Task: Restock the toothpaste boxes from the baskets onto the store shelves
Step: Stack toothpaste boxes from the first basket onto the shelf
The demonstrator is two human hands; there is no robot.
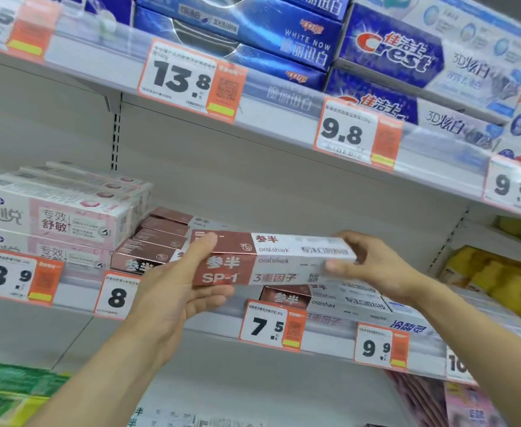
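Note:
Both my hands hold a long brown-and-white toothpaste box (271, 260) level in front of the middle shelf (321, 337). My left hand (173, 291) grips its brown left end, thumb on top and fingers underneath. My right hand (373, 263) pinches its white right end. Behind the box, several matching brown boxes (157, 238) lie in a row on the shelf. More of the same boxes (324, 298) lie just below the held one. No basket is in view.
Pink-and-white boxes (53, 211) are stacked at the left of the middle shelf. Blue boxes (253, 29) and Crest boxes (407, 53) fill the upper shelf. Price tags (271, 325) line the shelf edges. Yellow packs (499, 278) sit at the right, green packs (10, 386) lower left.

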